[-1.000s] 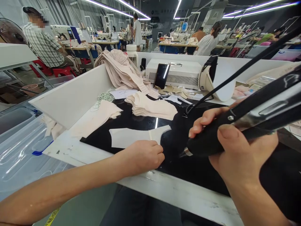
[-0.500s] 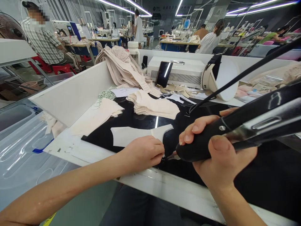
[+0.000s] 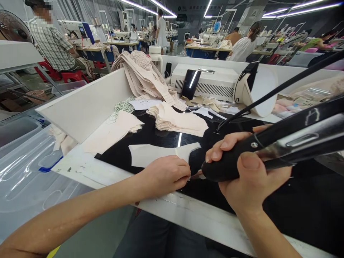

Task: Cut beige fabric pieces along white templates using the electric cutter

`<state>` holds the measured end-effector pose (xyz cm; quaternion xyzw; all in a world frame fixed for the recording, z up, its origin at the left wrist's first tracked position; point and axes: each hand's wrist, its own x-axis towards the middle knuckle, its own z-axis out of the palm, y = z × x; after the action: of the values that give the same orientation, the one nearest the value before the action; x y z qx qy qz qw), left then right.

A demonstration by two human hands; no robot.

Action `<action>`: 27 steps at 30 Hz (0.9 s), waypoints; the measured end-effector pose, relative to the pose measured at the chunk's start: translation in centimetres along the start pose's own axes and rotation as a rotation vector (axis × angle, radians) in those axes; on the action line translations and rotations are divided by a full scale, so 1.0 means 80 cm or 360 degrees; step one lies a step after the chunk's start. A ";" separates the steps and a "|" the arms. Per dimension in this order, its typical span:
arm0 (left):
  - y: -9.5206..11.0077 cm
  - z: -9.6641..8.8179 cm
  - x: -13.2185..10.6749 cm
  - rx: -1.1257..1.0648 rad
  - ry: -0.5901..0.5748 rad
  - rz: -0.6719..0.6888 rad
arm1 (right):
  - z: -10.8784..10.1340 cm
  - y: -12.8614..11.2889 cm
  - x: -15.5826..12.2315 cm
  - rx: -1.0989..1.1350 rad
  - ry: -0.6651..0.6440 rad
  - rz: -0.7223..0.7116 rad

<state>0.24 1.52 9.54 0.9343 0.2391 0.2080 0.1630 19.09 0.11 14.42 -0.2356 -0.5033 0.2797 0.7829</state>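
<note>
A pale, cut fabric piece (image 3: 150,154) lies flat on the black work surface (image 3: 118,141), narrow with curved edges. My left hand (image 3: 165,175) rests over its right end, fingers curled closed on the near edge; the fingertips are partly hidden. Close to those fingertips is the rounded front of a black hand-held tool (image 3: 292,125) with a shiny metal lever. My right hand (image 3: 248,172) is wrapped around the tool, thumb on the near side and fingers over the far side. What the tool's tip touches cannot be made out.
Behind lies a stack of cut fabric (image 3: 181,122), with more pieces (image 3: 114,130) at left. A phone (image 3: 191,84) leans on a white vented box (image 3: 215,80). A black rod (image 3: 268,96) slants across the right. White boards (image 3: 88,104) edge the table. Several people sit or stand beyond.
The view has shifted slightly, so the table and background sit a little farther right. Both hands keep the same grips, and the fabric piece stays in place.
</note>
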 end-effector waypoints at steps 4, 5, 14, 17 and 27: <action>-0.007 0.002 -0.008 0.0074 0.0100 0.0155 | -0.002 -0.003 0.001 -0.0026 -0.0032 0.0006; -0.009 0.003 -0.011 0.0116 0.0125 0.0187 | -0.002 -0.003 0.001 -0.0043 -0.0031 0.0003; -0.016 -0.005 -0.021 0.0443 0.0227 0.0421 | 0.002 -0.002 -0.001 -0.0130 0.0051 -0.0014; -0.016 -0.008 -0.020 0.0526 0.0196 0.0441 | 0.003 -0.002 -0.001 -0.0135 0.0067 -0.0006; -0.017 -0.009 -0.021 0.0754 0.0261 0.0599 | 0.001 -0.001 0.001 -0.0103 0.0094 0.0013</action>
<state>-1.95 1.97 9.06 0.9543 0.1162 0.2477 -0.1205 19.06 0.08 14.56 -0.2711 -0.4877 0.2595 0.7883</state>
